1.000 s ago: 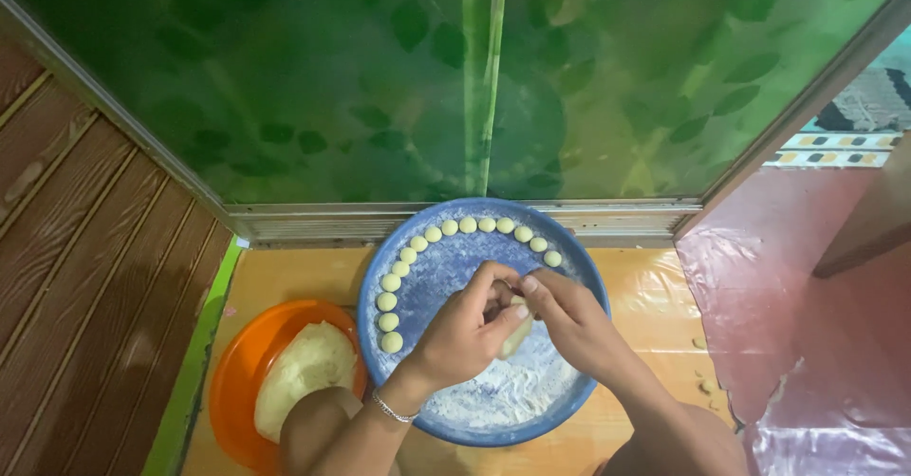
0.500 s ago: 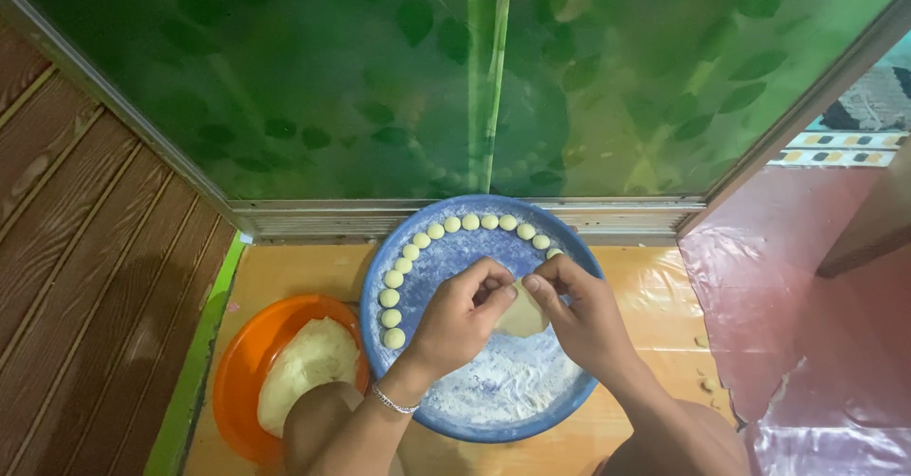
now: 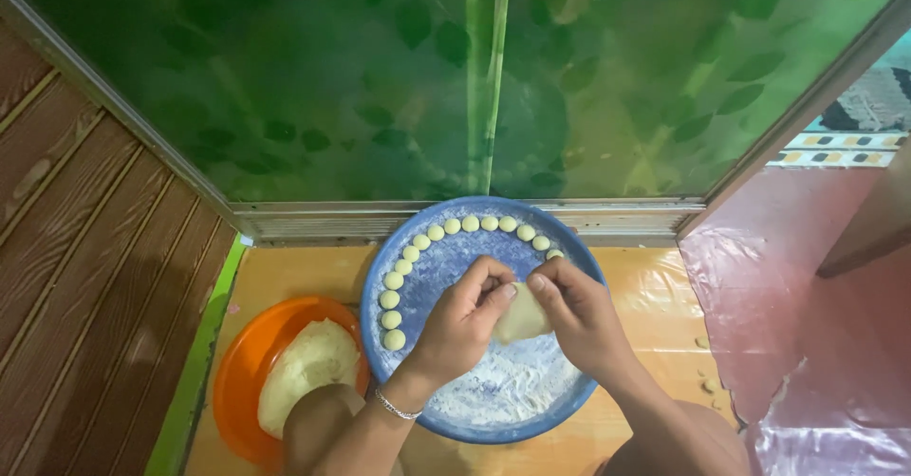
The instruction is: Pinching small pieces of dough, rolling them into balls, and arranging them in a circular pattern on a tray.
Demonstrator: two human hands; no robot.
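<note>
Centre of frame, slightly low: both hands meet over a round blue tray (image 3: 569, 410). Left hand (image 3: 462, 322) and right hand (image 3: 579, 317) share one pale lump of dough (image 3: 521, 317), pinched between them. Left thumb and forefinger close narrowly on the lump's upper edge; right thumb presses from the other side, remaining fingers curled underneath as a cradle. The lump sits just above the tray, apparently so crumbs and flour drop back into it.

Tray floor, lower half: loose white flour (image 3: 508, 386), spread thin, probably to stop sticking. Along the tray's upper-left rim: a curved row of small dough balls (image 3: 391, 298), each apart from its neighbour or barely touching, hugging the edge, which leaves the middle free for the hands.

Lower left: orange bowl (image 3: 237, 381) holding a large mound of dough (image 3: 304, 367), just beside the tray and near the left forearm, which wears a thin bracelet (image 3: 394, 406).

Upper frame: green leaf-patterned panel (image 3: 380, 77). Right: pink plastic sheet (image 3: 807, 343). Left: brown wooden boards (image 3: 85, 248).
</note>
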